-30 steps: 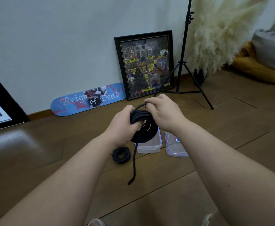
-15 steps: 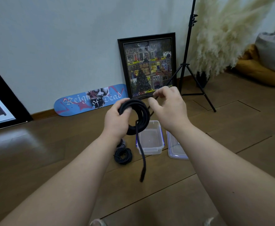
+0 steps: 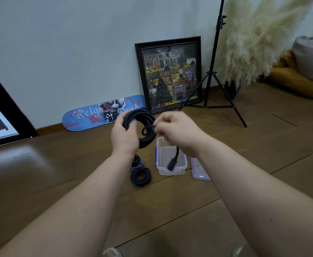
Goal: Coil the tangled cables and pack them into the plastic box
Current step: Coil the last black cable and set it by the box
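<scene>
Wooden floor by a pale wall: a black cable coil (image 3: 142,127) is held up above a clear plastic box (image 3: 171,160).

The coil is gripped by the left hand (image 3: 125,135), and its loose end is pinched by the right hand (image 3: 176,129), the plug (image 3: 171,166) being hung over the box. A lid (image 3: 198,170) is laid just beside the box, two smaller coils (image 3: 140,174) on its other side. A skateboard deck (image 3: 96,115), framed picture (image 3: 170,75) and tripod (image 3: 213,71) are seen behind.
</scene>
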Demonstrator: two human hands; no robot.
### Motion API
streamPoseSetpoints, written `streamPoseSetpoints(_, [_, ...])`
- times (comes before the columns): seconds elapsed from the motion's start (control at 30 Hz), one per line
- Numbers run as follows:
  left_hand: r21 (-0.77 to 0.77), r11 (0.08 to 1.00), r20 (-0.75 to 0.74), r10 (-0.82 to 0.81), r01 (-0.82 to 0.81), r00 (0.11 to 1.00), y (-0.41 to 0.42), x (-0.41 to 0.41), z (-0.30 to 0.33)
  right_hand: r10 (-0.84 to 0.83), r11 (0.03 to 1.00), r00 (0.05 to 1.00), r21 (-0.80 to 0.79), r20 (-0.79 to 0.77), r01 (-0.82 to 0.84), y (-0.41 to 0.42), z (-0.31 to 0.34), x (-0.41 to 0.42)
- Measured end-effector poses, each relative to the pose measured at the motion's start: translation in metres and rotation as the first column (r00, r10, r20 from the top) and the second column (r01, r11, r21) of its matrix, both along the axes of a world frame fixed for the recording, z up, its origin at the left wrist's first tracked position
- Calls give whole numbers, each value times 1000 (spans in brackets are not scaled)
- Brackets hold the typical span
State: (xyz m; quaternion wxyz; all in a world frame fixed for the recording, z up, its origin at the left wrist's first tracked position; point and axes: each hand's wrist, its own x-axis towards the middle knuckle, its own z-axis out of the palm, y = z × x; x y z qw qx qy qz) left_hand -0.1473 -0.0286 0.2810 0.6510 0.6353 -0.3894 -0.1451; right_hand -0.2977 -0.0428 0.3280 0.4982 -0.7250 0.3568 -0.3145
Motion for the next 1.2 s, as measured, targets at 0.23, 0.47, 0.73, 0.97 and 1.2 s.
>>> streamPoseSetpoints(0.23, [-66, 998, -16, 20, -21, 1000, -1, 6, 2, 24, 999, 989, 41, -146, -18, -13, -6, -15])
streamPoseSetpoints(0.47, [-70, 997, 147, -28, 38, 989, 0, -5, 1, -51, 994, 977, -104, -207, 30, -8, -5, 1])
streamPoseSetpoints(0.73, [-91, 994, 56, 58, -53, 997, 1, 13, 4, 101, 960, 960, 226, 261, -163, -13, 8, -16])
streamPoseSetpoints(0.97, [-99, 995, 60, 39, -32, 997, 4, 17, 5, 70, 983, 990, 179, -125, -47, -9, 0, -14])
streamPoseSetpoints(1.2, [-30, 998, 199, -50, 58, 979, 2, -4, -2, 54, 959, 990, 283, -129, -15, -8, -6, 4])
